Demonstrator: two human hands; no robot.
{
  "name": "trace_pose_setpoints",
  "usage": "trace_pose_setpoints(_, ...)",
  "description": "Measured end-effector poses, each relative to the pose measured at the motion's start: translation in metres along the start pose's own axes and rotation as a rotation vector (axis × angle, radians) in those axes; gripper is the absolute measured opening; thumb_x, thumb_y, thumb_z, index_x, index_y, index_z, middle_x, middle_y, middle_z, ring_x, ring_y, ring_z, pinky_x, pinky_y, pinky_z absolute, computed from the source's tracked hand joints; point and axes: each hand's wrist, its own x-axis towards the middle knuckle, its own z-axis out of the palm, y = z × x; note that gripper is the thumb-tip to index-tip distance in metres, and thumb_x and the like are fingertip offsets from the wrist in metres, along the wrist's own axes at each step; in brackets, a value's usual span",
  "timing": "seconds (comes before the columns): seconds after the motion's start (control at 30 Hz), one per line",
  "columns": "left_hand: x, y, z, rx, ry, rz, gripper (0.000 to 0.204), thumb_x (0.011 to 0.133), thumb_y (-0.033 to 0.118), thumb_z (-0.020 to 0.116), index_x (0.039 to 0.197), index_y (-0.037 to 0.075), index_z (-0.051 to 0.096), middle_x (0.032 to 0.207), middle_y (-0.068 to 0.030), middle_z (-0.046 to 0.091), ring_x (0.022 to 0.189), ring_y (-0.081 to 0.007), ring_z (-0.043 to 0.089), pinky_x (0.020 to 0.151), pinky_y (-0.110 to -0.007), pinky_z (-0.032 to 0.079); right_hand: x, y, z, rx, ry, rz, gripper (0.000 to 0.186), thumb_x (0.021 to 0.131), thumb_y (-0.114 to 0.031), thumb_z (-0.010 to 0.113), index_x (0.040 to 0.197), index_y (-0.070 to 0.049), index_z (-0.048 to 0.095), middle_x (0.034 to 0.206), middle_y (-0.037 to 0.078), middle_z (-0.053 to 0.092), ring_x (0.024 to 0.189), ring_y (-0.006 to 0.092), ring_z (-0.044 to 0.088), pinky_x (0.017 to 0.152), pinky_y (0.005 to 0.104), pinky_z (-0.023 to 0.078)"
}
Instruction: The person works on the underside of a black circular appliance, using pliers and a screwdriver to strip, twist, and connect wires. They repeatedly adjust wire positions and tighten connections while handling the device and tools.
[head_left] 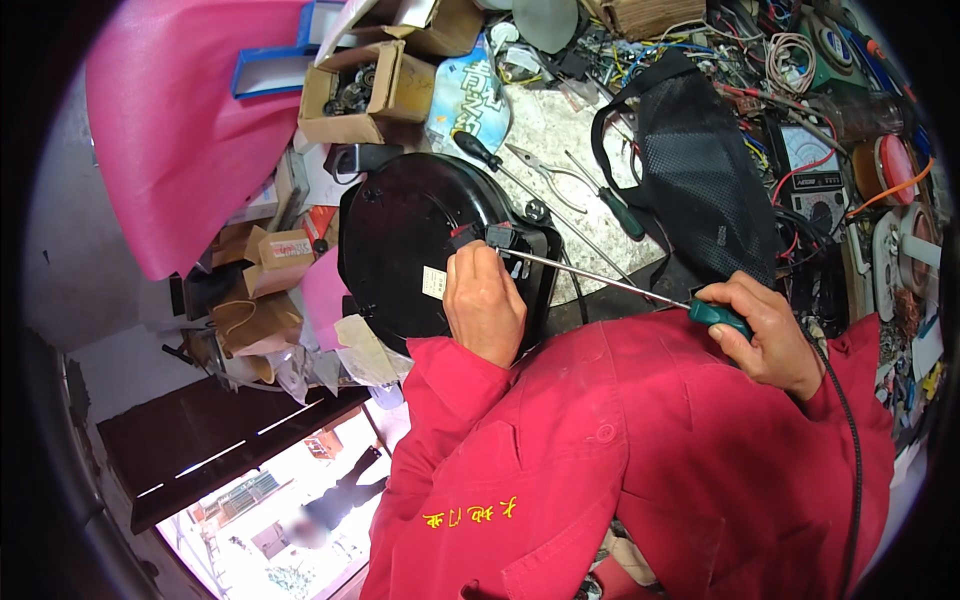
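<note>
A black rounded appliance housing (395, 240) lies on the bench in front of me, a pale label (434, 282) on its face. My left hand (485, 305) rests at its right part, fingertips pinched together beside a small black fitting (500, 236); what they pinch is hidden. In my right hand (762, 335), fingers are wrapped round the green handle of a long screwdriver (600, 279). Its shaft runs leftward, and the tip reaches the fitting beside my left fingertips. Whether the tip sits in a screw, I cannot tell.
Behind the housing lie a black-handled screwdriver (475, 149), pliers (550, 174) and another green-handled screwdriver (620, 212). A black mesh bag (700, 170) covers the bench to the right, near a meter (812, 190). Cardboard boxes (400, 90) stand at the back left. A black cord (852, 440) hangs beside my right arm.
</note>
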Motion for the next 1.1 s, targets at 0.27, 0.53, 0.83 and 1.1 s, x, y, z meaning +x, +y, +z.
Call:
trace_pose_setpoints(0.27,0.0,-0.003,-0.001,-0.024,0.011,0.006,0.015,0.086,-0.009,0.065,0.098,-0.002,0.06,0.1,-0.0198,0.064,0.089,-0.0414,0.062,0.077,-0.047,0.05,-0.002,-0.007,-0.004,-0.212,0.015,-0.116,0.038,0.085,-0.005,0.074,0.122,0.001,0.065,0.097,0.014,0.064,0.081,0.0315,0.068,0.068,0.0399,0.055)
trace_pose_setpoints(0.53,-0.011,0.0,-0.002,-0.039,0.009,0.086,0.016,0.083,-0.011,0.065,0.096,-0.003,0.06,0.108,-0.0211,0.066,0.093,-0.0413,0.064,0.079,-0.047,0.053,-0.012,0.004,0.002,-0.227,0.016,-0.136,0.038,0.085,-0.008,0.074,0.121,-0.001,0.065,0.096,0.014,0.064,0.08,0.0316,0.068,0.066,0.0391,0.054)
trace_pose_setpoints(0.83,-0.01,-0.003,0.003,-0.077,-0.003,0.057,0.016,0.085,-0.011,0.066,0.097,-0.003,0.06,0.108,-0.021,0.065,0.095,-0.0409,0.063,0.081,-0.046,0.053,-0.012,0.009,0.006,-0.168,0.025,-0.168,0.041,0.084,-0.003,0.073,0.123,0.003,0.064,0.094,0.017,0.064,0.077,0.0337,0.068,0.066,0.0397,0.055)
trace_pose_setpoints(1.1,0.0,-0.002,0.001,-0.128,-0.055,-0.038,0.015,0.087,-0.009,0.066,0.098,-0.003,0.058,0.1,-0.0213,0.063,0.091,-0.0429,0.062,0.078,-0.048,0.052,0.0,0.001,-0.009,-0.212,0.009,-0.193,0.037,0.084,-0.006,0.073,0.12,0.002,0.065,0.094,0.015,0.064,0.075,0.0321,0.067,0.064,0.0389,0.055)
